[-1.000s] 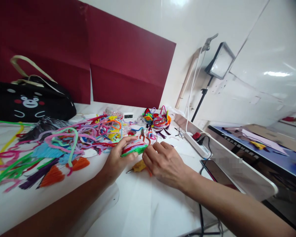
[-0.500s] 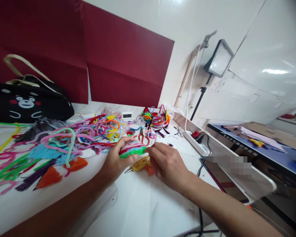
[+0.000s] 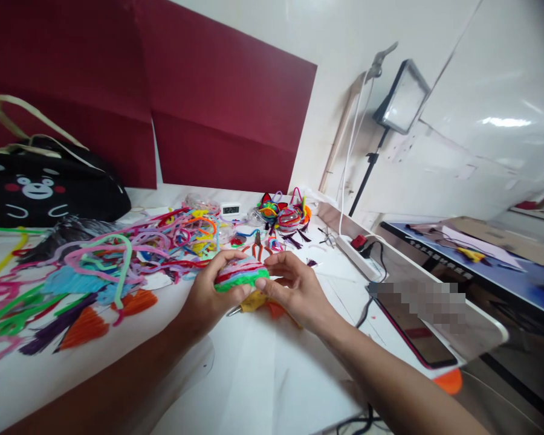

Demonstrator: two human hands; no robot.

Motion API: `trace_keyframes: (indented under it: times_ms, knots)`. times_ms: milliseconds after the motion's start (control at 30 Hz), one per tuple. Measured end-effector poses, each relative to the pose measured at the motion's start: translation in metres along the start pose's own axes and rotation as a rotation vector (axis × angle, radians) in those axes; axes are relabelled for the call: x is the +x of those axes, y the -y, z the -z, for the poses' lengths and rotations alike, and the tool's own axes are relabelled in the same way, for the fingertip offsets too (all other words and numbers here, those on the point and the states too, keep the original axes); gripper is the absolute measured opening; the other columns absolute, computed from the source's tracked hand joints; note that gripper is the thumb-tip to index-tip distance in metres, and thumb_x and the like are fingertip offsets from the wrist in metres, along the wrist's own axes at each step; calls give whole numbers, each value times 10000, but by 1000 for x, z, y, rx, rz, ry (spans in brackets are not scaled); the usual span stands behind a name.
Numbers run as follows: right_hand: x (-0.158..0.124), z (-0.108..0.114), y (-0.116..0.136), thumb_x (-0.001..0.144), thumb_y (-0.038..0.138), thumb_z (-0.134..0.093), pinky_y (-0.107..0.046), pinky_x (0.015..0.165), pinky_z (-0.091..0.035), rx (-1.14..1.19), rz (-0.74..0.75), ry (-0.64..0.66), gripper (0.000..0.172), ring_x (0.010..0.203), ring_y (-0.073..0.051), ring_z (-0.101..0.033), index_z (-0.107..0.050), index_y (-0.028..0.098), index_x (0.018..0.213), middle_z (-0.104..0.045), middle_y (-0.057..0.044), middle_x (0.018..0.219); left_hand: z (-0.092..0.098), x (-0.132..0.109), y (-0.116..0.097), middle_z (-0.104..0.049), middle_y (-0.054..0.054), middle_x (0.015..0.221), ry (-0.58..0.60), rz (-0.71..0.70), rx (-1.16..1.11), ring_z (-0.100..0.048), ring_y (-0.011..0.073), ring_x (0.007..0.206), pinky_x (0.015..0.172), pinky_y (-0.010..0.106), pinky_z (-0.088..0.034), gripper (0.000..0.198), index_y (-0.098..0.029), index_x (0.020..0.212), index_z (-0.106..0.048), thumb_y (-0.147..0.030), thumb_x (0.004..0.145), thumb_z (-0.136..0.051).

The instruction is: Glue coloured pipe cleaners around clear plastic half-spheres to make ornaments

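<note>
A rounded piece covered in striped pipe cleaners (image 3: 239, 275), green, red, lavender and pink, is held just above the table. My left hand (image 3: 213, 290) is closed around its left side, thumb along the lower front edge. On the right side, my right hand (image 3: 294, 290) grips it too, its thumb on the green edge and its fingers curled at the far side. Below and behind the hands lies a yellow hot glue gun (image 3: 252, 301), partly hidden, its metal nozzle pointing left. Just beyond the piece are pliers (image 3: 257, 244) with orange handles.
A heap of pipe cleaners (image 3: 145, 248) and orange tassels (image 3: 84, 326) spreads over the left. Finished-looking pipe-cleaner pieces (image 3: 290, 216) lie at the back near a small digital clock (image 3: 230, 210). To the right are a power strip (image 3: 356, 257), a phone (image 3: 417, 332) and a black bag (image 3: 49, 187) far left.
My right hand has turned from a pinch at the piece's right end to a grip with thumb in front and fingers behind. The view has shifted slightly.
</note>
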State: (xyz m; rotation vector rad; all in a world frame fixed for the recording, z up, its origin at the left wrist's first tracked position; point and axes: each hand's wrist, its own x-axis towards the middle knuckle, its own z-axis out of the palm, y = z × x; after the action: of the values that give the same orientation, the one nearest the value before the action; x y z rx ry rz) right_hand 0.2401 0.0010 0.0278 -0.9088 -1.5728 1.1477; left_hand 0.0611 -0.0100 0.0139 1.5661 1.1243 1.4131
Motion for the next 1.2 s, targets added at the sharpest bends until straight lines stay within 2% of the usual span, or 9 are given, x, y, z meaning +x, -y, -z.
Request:
trace_keyframes:
  times_ms: [200, 333, 633, 800, 900, 967, 1033, 1100, 1200]
  knots:
    - [-1, 2, -6, 594, 398, -893, -283, 729, -469, 91, 5, -8, 469, 799, -149, -597, -606, 194, 903, -653, -4, 845, -1, -1, 1, -634, 1, 929, 27, 38, 28, -577, 194, 818, 705, 268, -461, 412, -219, 1055, -563, -312, 673, -685]
    - [0, 4, -10, 535, 377, -927, -250, 651, -477, 193, -31, 2, 497, 689, -120, -585, -616, 187, 873, -645, 22, 753, -1, 0, 2, -626, 0, 907, 78, 68, 26, -565, 186, 778, 655, 259, -455, 397, -223, 1046, -567, -330, 685, -690]
    - [1, 13, -17, 493, 457, -926, -231, 490, -469, 242, -176, 101, 534, 579, -139, -611, -603, 180, 815, -653, 14, 669, -5, 1, 12, -627, 15, 880, 68, 193, -59, -596, 218, 785, 675, 304, -465, 431, -217, 1025, -598, -368, 636, -705]
    - [0, 14, -15, 477, 472, -926, -245, 485, -468, 268, -199, 98, 536, 555, -139, -596, -588, 188, 781, -639, 22, 646, -9, -2, 5, -649, 17, 838, 83, 212, -71, -603, 214, 755, 663, 305, -465, 394, -210, 997, -611, -373, 651, -707]
    - [-1, 13, -13, 519, 473, -911, -267, 528, -479, 238, -139, 72, 489, 574, -136, -587, -612, 189, 783, -641, 18, 669, -8, -4, -8, -647, 4, 830, 45, 178, 4, -591, 205, 737, 621, 281, -453, 363, -231, 981, -634, -378, 658, -711]
    - [-2, 13, -10, 579, 456, -892, -294, 623, -502, 167, -26, 29, 432, 653, -145, -605, -644, 191, 815, -665, 4, 742, -5, -6, -17, -661, 10, 874, 11, 110, 98, -597, 220, 758, 621, 284, -468, 376, -250, 993, -649, -392, 652, -717]
    - [-4, 13, -7, 655, 427, -860, -324, 756, -506, 88, 118, 3, 376, 796, -165, -633, -668, 204, 890, -692, -14, 874, -1, -7, -24, -676, 19, 969, -12, 4, 198, -613, 248, 843, 699, 302, -497, 392, -266, 1013, -659, -402, 652, -726]
    - [-6, 13, -5, 731, 410, -814, -352, 870, -495, 70, 217, 34, 344, 946, -186, -641, -667, 227, 982, -693, -24, 1012, 2, -9, -30, -676, 17, 1040, -4, -74, 256, -616, 263, 920, 769, 308, -501, 399, -278, 1033, -662, -410, 663, -730]
    - [-9, 15, -1, 798, 408, -761, -385, 954, -492, 146, 244, 125, 335, 1026, -197, -645, -640, 249, 1066, -683, -26, 1082, 1, -10, -37, -669, 9, 1061, 14, -71, 229, -614, 254, 928, 743, 292, -490, 408, -285, 1050, -657, -424, 674, -732]
